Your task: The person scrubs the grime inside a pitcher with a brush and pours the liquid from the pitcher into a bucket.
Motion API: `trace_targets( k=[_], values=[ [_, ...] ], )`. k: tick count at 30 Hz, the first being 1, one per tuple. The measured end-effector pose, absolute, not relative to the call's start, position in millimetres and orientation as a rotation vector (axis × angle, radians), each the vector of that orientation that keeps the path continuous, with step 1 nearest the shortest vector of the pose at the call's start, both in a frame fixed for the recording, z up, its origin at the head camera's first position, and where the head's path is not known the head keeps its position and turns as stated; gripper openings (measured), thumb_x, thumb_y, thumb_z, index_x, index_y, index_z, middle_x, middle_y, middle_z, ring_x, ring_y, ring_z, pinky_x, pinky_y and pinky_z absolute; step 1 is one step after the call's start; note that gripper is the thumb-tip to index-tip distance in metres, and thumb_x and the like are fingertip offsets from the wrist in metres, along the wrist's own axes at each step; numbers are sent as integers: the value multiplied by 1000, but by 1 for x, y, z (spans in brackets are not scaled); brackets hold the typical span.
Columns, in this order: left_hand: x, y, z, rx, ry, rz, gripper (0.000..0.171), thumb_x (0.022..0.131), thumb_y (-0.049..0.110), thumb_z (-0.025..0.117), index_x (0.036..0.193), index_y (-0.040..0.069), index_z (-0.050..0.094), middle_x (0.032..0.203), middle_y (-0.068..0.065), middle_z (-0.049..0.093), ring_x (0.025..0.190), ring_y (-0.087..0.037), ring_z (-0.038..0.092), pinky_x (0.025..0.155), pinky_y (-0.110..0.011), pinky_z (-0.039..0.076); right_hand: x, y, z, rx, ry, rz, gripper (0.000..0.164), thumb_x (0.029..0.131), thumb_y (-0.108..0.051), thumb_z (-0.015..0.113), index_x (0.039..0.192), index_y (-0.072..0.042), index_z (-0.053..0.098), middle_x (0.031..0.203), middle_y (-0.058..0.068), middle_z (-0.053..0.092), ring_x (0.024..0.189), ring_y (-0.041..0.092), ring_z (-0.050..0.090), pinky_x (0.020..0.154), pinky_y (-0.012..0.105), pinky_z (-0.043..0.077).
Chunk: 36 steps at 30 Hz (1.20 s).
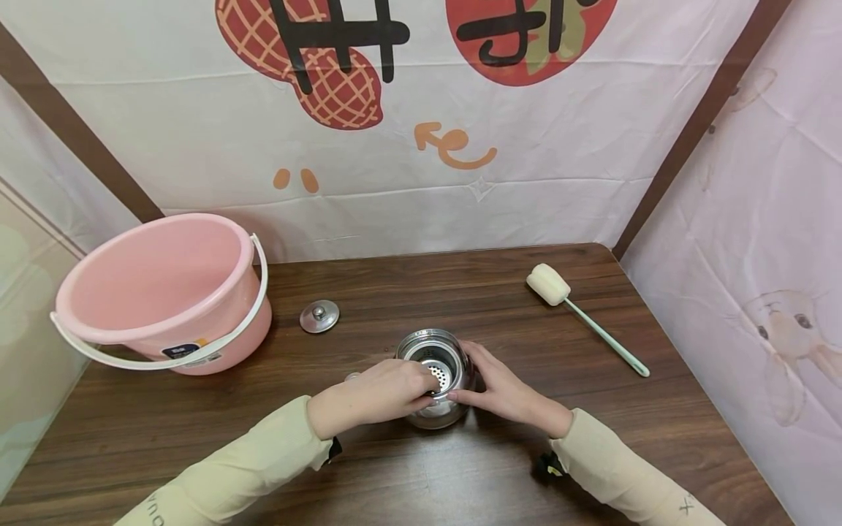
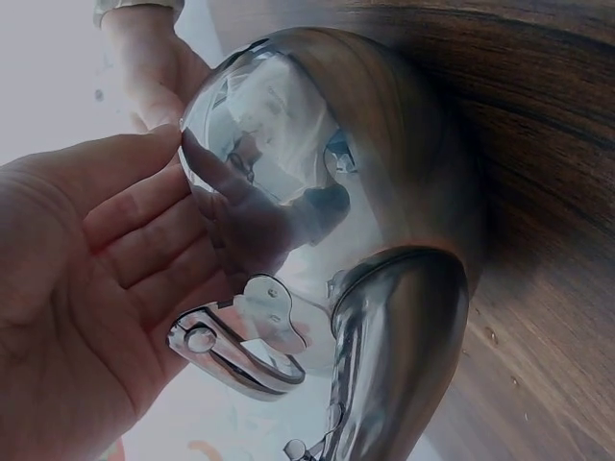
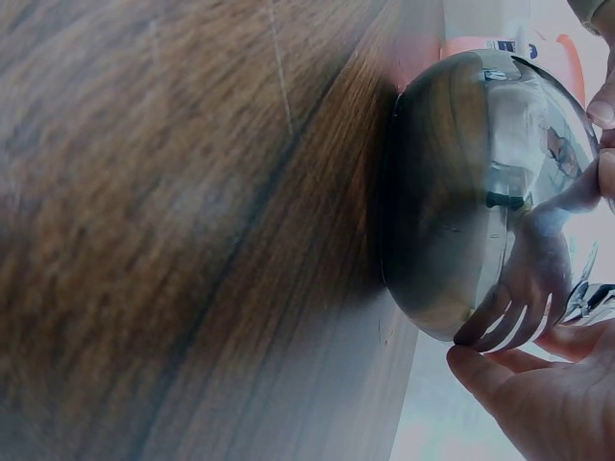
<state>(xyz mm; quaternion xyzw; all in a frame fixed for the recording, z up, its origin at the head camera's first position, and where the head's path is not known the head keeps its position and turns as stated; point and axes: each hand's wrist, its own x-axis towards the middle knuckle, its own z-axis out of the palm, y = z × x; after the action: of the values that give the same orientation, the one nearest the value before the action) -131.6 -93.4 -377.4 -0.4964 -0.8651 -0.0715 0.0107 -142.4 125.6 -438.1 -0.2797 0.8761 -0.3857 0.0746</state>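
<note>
A shiny stainless steel kettle (image 1: pixel 435 418) stands upright on the wooden table, its lid off. Inside its round mouth sits a metal strainer (image 1: pixel 442 374) with a perforated bottom. From the left, my left hand (image 1: pixel 381 391) bends its fingers down into the strainer, thumb at the near rim; the fingertips are partly hidden. My right hand (image 1: pixel 503 387) grips the kettle's right side, thumb along the rim and fingers around the far side. The left wrist view shows the kettle's spout (image 2: pixel 399 336) and a metal handle bracket (image 2: pixel 235 351) beside the left hand.
The knobbed kettle lid (image 1: pixel 319 316) lies behind and left of the kettle. A pink bucket (image 1: pixel 226 340) with a white handle stands at the far left. On the right lies a sponge brush (image 1: pixel 549 285) with a pale green handle. Printed curtains (image 1: pixel 388 212) hang behind the table.
</note>
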Motion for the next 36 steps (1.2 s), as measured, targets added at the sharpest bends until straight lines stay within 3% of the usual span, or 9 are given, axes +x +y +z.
trace_targets(
  k=[24,36],
  values=[
    [-133,-92,-375,-1547,-2725,-221,17,81,23,66,68,17,57,60,10,50,52,-4,43,48,-25,40,-142,126,-437,-820,2632,-1138,80,79,-46,65,141,-11,29,139,8,36,127,23,35,100,46,32],
    [-133,-91,-373,-1527,-2681,-212,17,80,15,64,66,17,55,58,10,49,50,-5,41,44,-24,37,-142,127,-438,-831,2625,-1140,79,80,-44,65,141,-11,29,140,9,35,128,23,33,101,45,31]
  ],
)
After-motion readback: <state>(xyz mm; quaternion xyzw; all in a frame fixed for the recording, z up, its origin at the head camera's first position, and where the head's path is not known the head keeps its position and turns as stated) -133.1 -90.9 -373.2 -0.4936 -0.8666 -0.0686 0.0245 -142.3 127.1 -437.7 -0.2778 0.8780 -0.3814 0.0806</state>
